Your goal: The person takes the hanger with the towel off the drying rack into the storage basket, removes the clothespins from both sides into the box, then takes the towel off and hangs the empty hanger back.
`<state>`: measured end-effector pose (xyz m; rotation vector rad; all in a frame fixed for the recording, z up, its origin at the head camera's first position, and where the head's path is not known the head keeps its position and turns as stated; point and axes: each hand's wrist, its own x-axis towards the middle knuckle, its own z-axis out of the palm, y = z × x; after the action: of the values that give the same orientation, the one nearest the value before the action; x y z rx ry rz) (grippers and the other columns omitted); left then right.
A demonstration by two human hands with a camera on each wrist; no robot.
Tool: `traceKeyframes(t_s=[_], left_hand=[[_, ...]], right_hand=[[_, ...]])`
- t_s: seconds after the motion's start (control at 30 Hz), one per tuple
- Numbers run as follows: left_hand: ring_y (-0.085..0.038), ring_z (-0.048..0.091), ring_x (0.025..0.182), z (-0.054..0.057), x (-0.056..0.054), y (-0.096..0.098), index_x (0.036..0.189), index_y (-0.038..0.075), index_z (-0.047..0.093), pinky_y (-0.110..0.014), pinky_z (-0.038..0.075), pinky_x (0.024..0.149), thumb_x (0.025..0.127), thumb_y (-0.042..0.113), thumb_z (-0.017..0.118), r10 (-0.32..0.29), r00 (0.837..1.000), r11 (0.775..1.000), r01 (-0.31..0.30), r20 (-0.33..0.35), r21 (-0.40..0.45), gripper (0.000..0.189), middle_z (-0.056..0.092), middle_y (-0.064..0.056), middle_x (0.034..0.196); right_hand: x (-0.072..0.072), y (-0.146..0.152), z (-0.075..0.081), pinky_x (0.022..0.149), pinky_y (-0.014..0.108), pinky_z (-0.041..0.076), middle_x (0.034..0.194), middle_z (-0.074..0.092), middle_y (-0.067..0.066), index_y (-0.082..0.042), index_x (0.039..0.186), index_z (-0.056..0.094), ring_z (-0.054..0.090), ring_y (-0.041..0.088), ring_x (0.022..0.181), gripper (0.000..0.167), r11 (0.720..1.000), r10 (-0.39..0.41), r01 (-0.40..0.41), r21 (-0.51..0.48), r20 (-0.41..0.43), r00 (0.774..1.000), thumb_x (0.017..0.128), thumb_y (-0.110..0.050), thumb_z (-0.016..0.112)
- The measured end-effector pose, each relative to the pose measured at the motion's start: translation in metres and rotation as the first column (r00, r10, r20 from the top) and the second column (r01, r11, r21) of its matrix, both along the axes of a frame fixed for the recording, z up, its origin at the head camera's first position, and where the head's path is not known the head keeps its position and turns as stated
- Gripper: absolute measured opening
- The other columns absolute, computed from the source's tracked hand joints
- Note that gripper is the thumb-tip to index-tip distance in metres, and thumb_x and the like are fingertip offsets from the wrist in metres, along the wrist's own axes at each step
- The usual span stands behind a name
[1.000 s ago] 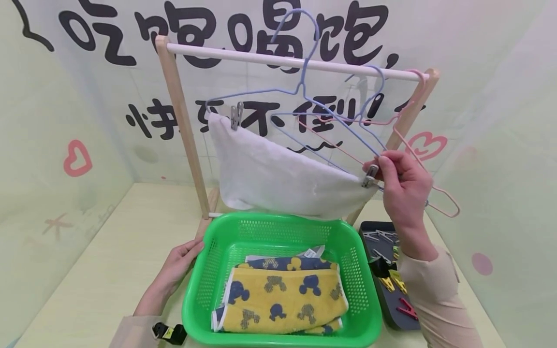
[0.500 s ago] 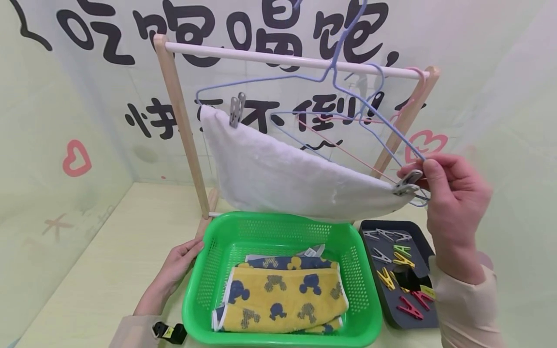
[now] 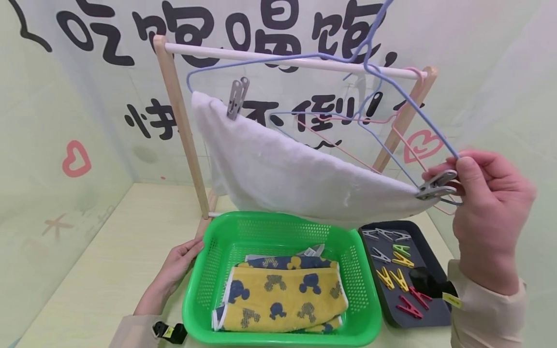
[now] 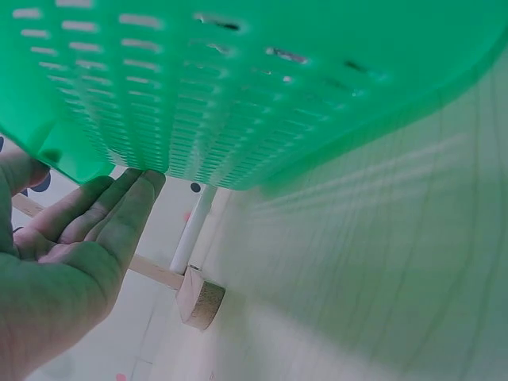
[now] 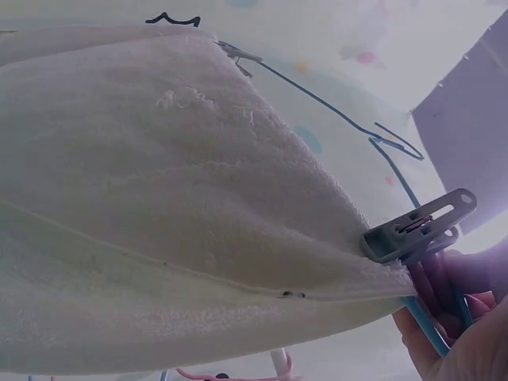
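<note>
1. left hand [image 3: 178,263], lower left of frame: fingers extended against left rim of basket [image 3: 196,290]; not clenched.
2. rack [image 3: 176,106], upper left to upper right: stands behind cloth [image 3: 300,169].
3. cloth, centre: white, held to blue hanger [image 3: 418,108] by left clip [image 3: 236,99] and right clip [image 3: 436,186]; slopes down rightward.
4. basket, lower centre: yellow towel [image 3: 283,299] inside.
5. tray [image 3: 424,251], lower right: holds pegs [image 3: 400,279].
6. right hand [image 3: 491,203], right side: pinching hanger's right end, beside right clip.

Basket [image 3: 280,338] near ctr., towel [image 3: 285,295] in it; tray [image 3: 428,316] just to its R, clips [image 3: 385,279] inside. Rack [image 3: 182,125] behind basket, 2 hangers [image 3: 359,115] on its R half. Before rack, from here: cloth [image 3: 296,169] clipped to 3rd hanger [image 3: 415,107].
</note>
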<state>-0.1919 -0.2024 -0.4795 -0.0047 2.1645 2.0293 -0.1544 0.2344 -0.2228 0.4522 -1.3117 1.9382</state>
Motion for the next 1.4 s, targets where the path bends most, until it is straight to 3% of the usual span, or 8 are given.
traceKeyframes(t_s=[0.17,0.4,0.63,0.87,1.0,1.1,1.2,1.4], left_hand=[[0.001,0.059,0.092,0.000,0.000,-0.001,0.135,-0.013,0.037,-0.019,0.051,0.080,0.101,0.026,0.045,-0.003,1.000,1.000,0.003,0.001,0.003,0.053,0.048,-0.022,0.132],[0.002,0.059,0.094,0.000,0.001,-0.001,0.136,-0.012,0.036,-0.019,0.051,0.081,0.101,0.026,0.046,-0.001,1.000,1.000,0.001,0.010,0.011,0.053,0.046,-0.023,0.134],[0.003,0.058,0.095,-0.001,0.001,-0.003,0.136,-0.012,0.035,-0.018,0.051,0.081,0.100,0.025,0.046,-0.006,1.000,1.000,0.006,0.001,0.030,0.053,0.058,0.002,0.121],[0.001,0.060,0.092,-0.003,0.001,-0.003,0.135,-0.013,0.038,-0.018,0.051,0.078,0.100,0.024,0.047,0.000,1.000,0.999,0.000,-0.001,0.032,0.051,0.062,0.005,0.112],[-0.002,0.060,0.085,-0.004,0.002,-0.002,0.122,-0.010,0.054,-0.019,0.051,0.073,0.100,0.018,0.046,0.020,1.000,0.999,-0.020,0.000,0.038,0.037,0.065,0.011,0.094],[0.004,0.056,0.088,-0.002,0.002,-0.001,0.125,-0.012,0.051,-0.016,0.049,0.076,0.101,0.018,0.044,0.023,1.000,0.999,-0.023,-0.003,0.025,0.039,0.064,-0.001,0.109],[0.010,0.052,0.097,0.000,0.001,-0.001,0.135,-0.014,0.037,-0.015,0.048,0.082,0.101,0.024,0.044,0.007,1.000,1.000,-0.007,0.000,0.014,0.051,0.049,-0.014,0.134],[0.000,0.060,0.094,-0.001,0.000,0.000,0.137,-0.010,0.037,-0.020,0.052,0.077,0.100,0.027,0.047,-0.010,1.000,1.000,0.010,-0.002,0.016,0.053,0.055,-0.006,0.127]], right_hand=[[0.005,0.011,0.003,0.061,0.037,0.058,0.067,0.060,0.029,0.029,0.086,0.049,0.063,0.034,0.054,0.022,0.993,0.065,-0.066,-0.102,-0.010,0.998,0.083,0.012,0.062],[0.005,0.029,0.007,0.060,0.040,0.057,0.065,0.059,0.029,0.024,0.087,0.048,0.061,0.037,0.052,0.014,0.976,0.064,-0.063,-0.208,0.002,0.998,0.088,0.012,0.055],[0.007,0.035,0.005,0.059,0.043,0.057,0.064,0.058,0.031,0.024,0.085,0.046,0.061,0.039,0.052,0.010,0.950,0.172,-0.173,-0.260,-0.028,0.985,0.091,0.016,0.044],[0.012,0.027,-0.010,0.063,0.038,0.058,0.067,0.063,0.025,0.022,0.084,0.056,0.065,0.034,0.056,0.011,0.979,0.184,-0.174,-0.105,0.093,0.979,0.089,0.014,0.050],[0.011,0.024,-0.028,0.064,0.033,0.057,0.072,0.066,0.021,0.017,0.087,0.059,0.068,0.029,0.062,0.015,0.958,0.279,-0.287,0.025,0.162,0.946,0.092,0.014,0.045],[0.008,0.022,-0.042,0.067,0.031,0.057,0.075,0.067,0.018,0.014,0.090,0.060,0.069,0.025,0.066,0.019,0.925,0.347,-0.368,0.090,0.187,0.919,0.093,0.014,0.041],[0.004,0.022,-0.057,0.067,0.025,0.057,0.075,0.068,0.015,0.011,0.090,0.062,0.068,0.022,0.068,0.022,0.915,0.341,-0.375,0.150,0.209,0.917,0.094,0.014,0.040],[0.000,0.019,-0.086,0.057,0.021,0.055,0.074,0.069,0.007,0.002,0.090,0.065,0.067,0.014,0.066,0.024,0.905,0.236,-0.333,0.266,0.339,0.911,0.096,0.008,0.043]])
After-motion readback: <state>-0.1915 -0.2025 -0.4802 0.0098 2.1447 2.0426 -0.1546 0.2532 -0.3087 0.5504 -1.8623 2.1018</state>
